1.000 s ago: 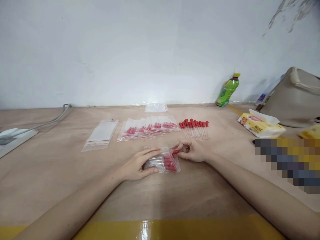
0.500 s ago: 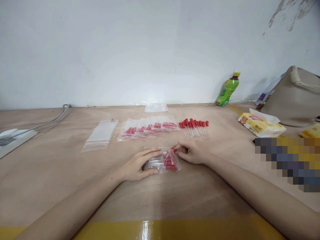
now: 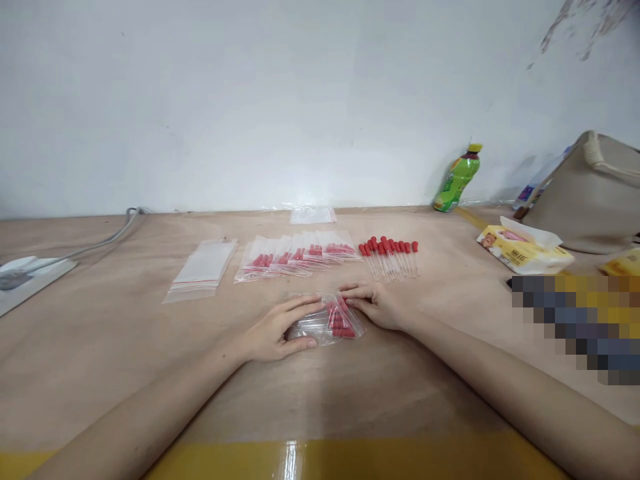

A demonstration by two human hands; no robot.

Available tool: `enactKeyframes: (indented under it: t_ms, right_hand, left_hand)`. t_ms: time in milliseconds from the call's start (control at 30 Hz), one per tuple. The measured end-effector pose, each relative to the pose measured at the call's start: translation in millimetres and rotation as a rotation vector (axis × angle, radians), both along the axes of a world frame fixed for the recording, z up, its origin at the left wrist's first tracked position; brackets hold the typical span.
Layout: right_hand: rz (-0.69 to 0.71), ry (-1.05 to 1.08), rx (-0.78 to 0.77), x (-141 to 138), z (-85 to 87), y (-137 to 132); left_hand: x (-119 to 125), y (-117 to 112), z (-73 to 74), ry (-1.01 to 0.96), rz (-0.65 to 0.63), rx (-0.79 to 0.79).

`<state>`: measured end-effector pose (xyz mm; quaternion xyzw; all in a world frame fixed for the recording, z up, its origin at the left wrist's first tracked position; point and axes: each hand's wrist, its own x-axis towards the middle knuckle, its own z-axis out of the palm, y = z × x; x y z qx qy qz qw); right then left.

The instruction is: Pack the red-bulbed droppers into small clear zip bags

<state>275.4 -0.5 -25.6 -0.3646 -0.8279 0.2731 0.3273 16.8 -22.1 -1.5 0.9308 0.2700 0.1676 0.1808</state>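
Note:
A clear zip bag point(image 3: 320, 333) lies flat in front of me with several glass droppers inside, their red rubber bulbs point(image 3: 342, 331) toward its right end. Over the bag's left part rests my left hand point(image 3: 273, 330), open, its fingers stretched along the top side and its thumb along the near side. At the bag's right, open-looking end, my right hand point(image 3: 375, 303) is closed, with its fingertips pinched at a red dropper bulb point(image 3: 344, 301) that they partly cover. Beyond my right hand lies a pile of loose red-bulbed droppers point(image 3: 387, 250).
Filled bags point(image 3: 295, 257) overlap in a row behind the hands. Flat zip bags point(image 3: 200, 270) are stacked to their left, and another bag point(image 3: 313, 215) lies by the wall. A green bottle point(image 3: 457, 179), tissue pack point(image 3: 525, 253) and beige handbag point(image 3: 575, 200) stand right; a power strip point(image 3: 40, 273) lies left.
My right fingertips have moved slightly left with the dropper, over the bag's edge, and its bulb is now more covered. My left hand has stayed in place.

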Motion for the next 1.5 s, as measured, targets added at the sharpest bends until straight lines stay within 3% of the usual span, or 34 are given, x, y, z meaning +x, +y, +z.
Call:
enactKeyframes:
  t_ms: [133, 300, 467, 600, 800, 933, 1100, 1233, 1300, 1400, 1500]
  right_hand:
    - [-0.122, 0.160, -0.203, -3, -5.5, 2]
    - [-0.357, 0.300, -0.395, -8, 1.8, -3]
    - [-0.462, 0.422, -0.295, -9, -0.6, 0]
    - [-0.366, 0.307, -0.322, -5, -2.2, 2]
    - [-0.359, 0.229, -0.585, -6, 20.6, -12]
    - [-0.221, 0.215, -0.665, -10, 23.6, -18]
    - [-0.142, 0.480, -0.799, -14, 18.8, -20]
    - [-0.066, 0.759, -0.873, -13, 18.4, -21]
    - [-0.039, 0.817, -0.899, -12, 18.6, -21]
    - [0.003, 0.859, -0.957, -14, 18.6, -23]
    - [0.073, 0.836, -1.029, -18, 17.8, -28]
  left_hand:
    - [-1, 1, -1.2, 0.008, -0.010, 0.001]
    - [0, 0, -0.5, -0.011, -0.024, -0.009]
    - [0, -1, -0.9, -0.027, 0.025, -0.030]
    - [0, -1, -1.8, -0.033, 0.042, -0.022]
    - [0, -1, -1.2, -0.032, 0.046, -0.019]
    - [1, -3, 0.4, -0.028, 0.047, -0.014]
    - [2, -3, 0.2, -0.082, 0.061, 0.052]
    - [2, -4, 2.3, -0.287, 0.301, 0.182]
    - [2, -7, 6.2, -0.314, 0.338, 0.033]
    - [7, -16, 12.2, -0.313, 0.224, -0.462]
    - [19, -23, 12.4, -0.509, 0.178, -0.895]
